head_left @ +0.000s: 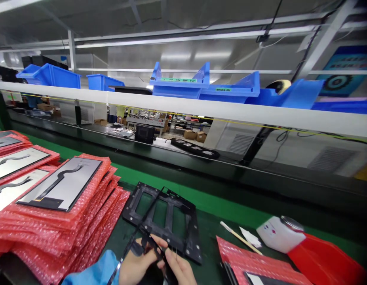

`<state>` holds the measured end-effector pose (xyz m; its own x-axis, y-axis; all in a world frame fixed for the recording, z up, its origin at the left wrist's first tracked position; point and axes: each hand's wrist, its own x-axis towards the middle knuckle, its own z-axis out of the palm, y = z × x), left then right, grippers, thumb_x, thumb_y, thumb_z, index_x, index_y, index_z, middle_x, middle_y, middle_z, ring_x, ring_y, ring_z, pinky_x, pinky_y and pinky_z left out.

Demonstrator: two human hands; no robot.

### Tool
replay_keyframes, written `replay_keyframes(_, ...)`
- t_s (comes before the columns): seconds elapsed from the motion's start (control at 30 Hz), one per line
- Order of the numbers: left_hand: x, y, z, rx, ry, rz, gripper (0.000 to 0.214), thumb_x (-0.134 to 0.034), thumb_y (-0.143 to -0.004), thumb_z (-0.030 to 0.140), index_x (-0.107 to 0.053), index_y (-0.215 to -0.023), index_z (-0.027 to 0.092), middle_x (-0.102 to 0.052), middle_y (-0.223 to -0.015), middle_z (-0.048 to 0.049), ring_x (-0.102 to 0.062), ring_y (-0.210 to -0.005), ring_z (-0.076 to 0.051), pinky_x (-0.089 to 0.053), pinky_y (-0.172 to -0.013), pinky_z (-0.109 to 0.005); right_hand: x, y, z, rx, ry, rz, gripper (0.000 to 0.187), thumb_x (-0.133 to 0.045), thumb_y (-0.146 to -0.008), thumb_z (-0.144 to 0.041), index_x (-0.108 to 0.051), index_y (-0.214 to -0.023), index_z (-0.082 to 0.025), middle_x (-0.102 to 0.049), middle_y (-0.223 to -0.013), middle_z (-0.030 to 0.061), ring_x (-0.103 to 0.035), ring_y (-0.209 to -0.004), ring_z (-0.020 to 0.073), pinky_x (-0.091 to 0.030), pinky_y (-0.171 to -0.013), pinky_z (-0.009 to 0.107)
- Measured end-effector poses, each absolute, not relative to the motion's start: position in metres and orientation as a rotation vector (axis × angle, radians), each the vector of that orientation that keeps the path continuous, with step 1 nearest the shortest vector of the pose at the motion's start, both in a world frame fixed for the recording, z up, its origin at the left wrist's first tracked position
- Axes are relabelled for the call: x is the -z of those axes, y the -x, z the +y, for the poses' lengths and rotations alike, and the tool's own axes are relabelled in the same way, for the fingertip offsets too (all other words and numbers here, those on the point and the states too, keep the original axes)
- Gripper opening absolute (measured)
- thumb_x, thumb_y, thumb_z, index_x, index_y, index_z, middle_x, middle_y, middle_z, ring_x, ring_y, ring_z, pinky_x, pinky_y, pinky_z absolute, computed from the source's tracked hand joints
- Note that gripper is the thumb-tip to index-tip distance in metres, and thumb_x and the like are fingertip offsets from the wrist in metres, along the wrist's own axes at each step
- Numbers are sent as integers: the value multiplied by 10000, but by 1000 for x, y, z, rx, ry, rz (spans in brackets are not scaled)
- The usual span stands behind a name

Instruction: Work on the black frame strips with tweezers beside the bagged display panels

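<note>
Both hands are at the bottom edge of the head view. My left hand [138,263], in a light blue sleeve, pinches a thin black frame strip [132,241] that rises toward the black plastic frame [162,217] lying on the green mat. My right hand [179,269] has its fingers closed on the same thin black part, close to the frame's near edge. The black plastic frame is rectangular with several cut-out windows.
Stacks of red bubble-wrap sheets [82,221] carrying grey panels [63,184] lie at left. More red wrap [254,265], a red tray [326,261], a white bottle [278,235] and a thin stick [239,237] sit at right. A black conveyor [201,158] and blue bins [201,85] run behind.
</note>
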<state>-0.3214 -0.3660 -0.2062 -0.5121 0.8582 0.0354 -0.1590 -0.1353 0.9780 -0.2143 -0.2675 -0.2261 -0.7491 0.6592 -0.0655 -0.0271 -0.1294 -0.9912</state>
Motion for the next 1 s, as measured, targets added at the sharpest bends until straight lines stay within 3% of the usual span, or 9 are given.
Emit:
replay_keyframes(0.1, 196, 330, -370, -1858, -694, 1287, 512, -650, -740, 625, -707, -929, 153, -655, -850, -67, -578, -826, -210, -427, -821, -304, 223, 210, -264, -1878, 780, -1663, 590, -660, -654, -724, -677, -584, -139, -526, -548, 21, -442, -512, 112, -383, -513, 227)
replay_keyframes(0.23, 185, 351, -371, -1802, -543, 1135, 531, -632, -770, 610, -704, -938, 112, -640, -806, -75, -568, -745, -174, -432, -705, -265, 210, 200, -253, -1772, 843, -1655, 551, -689, -649, -685, -687, -603, -136, -584, -632, 39, -503, -614, 150, -413, -574, 234)
replay_keyframes(0.43, 187, 378, -382, -1642, -805, 1226, 473, -604, -841, 526, -687, -1021, 97, -668, -891, -109, -575, -710, -144, -457, -661, -248, 207, 187, -232, -1669, 867, -1704, 498, -711, -652, -636, -698, -672, -138, -612, -697, 25, -526, -701, 172, -424, -622, 232)
replay_keyframes(0.73, 189, 397, -394, -1416, -910, 1257, 480, -688, -782, 490, -647, -1047, 91, -653, -779, -62, -516, -536, -78, -423, -501, -193, 209, 184, -230, -1655, 900, -1670, 393, -715, -712, -538, -653, -713, -150, -599, -731, 0, -519, -768, 171, -410, -740, 238)
replay_keyframes(1.0, 194, 411, -404, -1132, -929, 1204, 547, -796, -672, 363, -584, -1115, 121, -647, -853, -46, -581, -565, -96, -443, -482, -190, 206, 183, -231, -1650, 955, -1671, 416, -725, -679, -556, -613, -681, -154, -538, -670, -16, -471, -701, 156, -390, -658, 242)
